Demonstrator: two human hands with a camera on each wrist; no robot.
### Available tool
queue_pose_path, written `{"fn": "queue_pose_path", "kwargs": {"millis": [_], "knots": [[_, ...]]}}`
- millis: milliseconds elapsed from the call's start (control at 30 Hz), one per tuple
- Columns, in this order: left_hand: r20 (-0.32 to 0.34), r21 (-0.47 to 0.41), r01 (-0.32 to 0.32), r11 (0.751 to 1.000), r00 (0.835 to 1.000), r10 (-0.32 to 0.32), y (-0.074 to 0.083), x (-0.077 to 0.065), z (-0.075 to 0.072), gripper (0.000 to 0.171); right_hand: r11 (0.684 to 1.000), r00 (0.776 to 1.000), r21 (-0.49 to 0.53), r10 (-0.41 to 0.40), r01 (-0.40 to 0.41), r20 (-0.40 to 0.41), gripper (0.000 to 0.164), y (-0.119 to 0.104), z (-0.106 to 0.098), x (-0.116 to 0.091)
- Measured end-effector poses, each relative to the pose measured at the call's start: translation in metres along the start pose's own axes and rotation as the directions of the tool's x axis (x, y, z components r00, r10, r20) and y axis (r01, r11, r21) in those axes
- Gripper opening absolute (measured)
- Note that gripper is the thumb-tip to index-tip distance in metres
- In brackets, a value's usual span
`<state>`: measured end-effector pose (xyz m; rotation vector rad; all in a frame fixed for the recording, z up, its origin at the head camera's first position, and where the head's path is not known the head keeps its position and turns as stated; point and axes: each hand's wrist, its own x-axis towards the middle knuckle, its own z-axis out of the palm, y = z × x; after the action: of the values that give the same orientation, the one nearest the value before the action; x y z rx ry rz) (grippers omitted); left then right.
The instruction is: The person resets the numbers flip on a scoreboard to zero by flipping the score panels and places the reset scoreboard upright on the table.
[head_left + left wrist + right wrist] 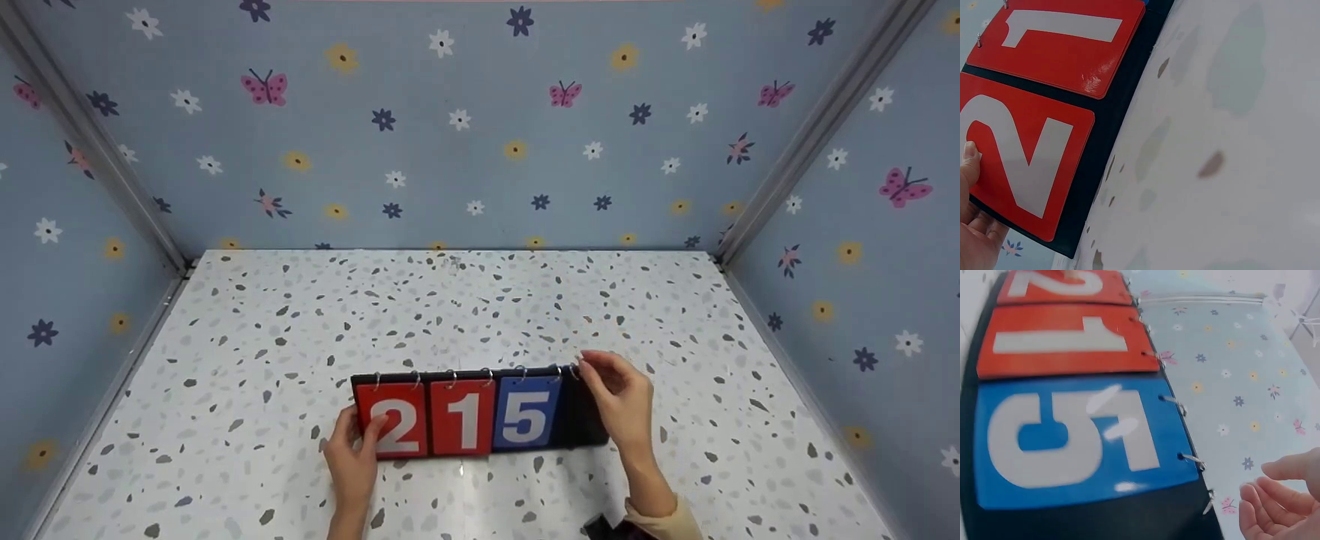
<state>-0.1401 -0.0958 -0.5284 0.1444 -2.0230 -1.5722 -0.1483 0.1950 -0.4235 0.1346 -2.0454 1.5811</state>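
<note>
A black flip scoreboard (456,375) shows a red card with a 2 (401,439), a red card with a 1 (480,435) and a blue card with a 5 (551,412). The fourth place, at the right end, is bare black. My left hand (352,454) grips the board's left end, its thumb on the red 2 card and its fingers behind. By the rightmost metal ring (1209,502) is my right hand (626,401), fingers loosely bent. A gap shows between ring and fingertips in the right wrist view, with nothing seen in the fingers.
The board is over a white speckled tabletop (450,315). Blue panels with flowers and butterflies (480,82) stand at the back and both sides, joined by grey corner strips (817,127). A small black object (598,526) is beside my right sleeve (664,517).
</note>
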Motion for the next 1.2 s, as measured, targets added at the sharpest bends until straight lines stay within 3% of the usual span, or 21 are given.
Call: {"fn": "queue_pose_path", "kwargs": {"millis": [267,667,900,1100,1200], "knots": [[-0.001,0.027,0.022,0.999,1.000,-0.022,0.000,-0.001,0.000,0.024,0.992,0.997,0.107,0.072,-0.072,0.003,0.013,0.019,0.009,-0.034],[-0.002,0.011,0.007,1.000,1.000,-0.007,-0.003,0.000,0.001,0.025,0.996,0.998,-0.064,0.059,-0.060,-0.026,0.024,0.059,0.024,-0.064],[-0.006,0.015,0.008,1.000,1.000,-0.008,-0.002,0.000,0.001,0.025,0.985,0.992,-0.133,0.102,-0.111,-0.077,0.026,0.089,0.030,-0.071],[0.005,0.020,0.042,0.999,0.999,-0.042,-0.001,0.000,0.001,0.025,0.992,0.990,-0.118,0.025,-0.042,-0.137,0.025,0.111,0.038,-0.073],[0.006,0.016,0.043,0.999,0.999,-0.043,-0.001,0.000,0.001,0.024,0.987,0.989,-0.129,0.081,-0.097,-0.124,0.026,0.107,0.037,-0.071]]}}
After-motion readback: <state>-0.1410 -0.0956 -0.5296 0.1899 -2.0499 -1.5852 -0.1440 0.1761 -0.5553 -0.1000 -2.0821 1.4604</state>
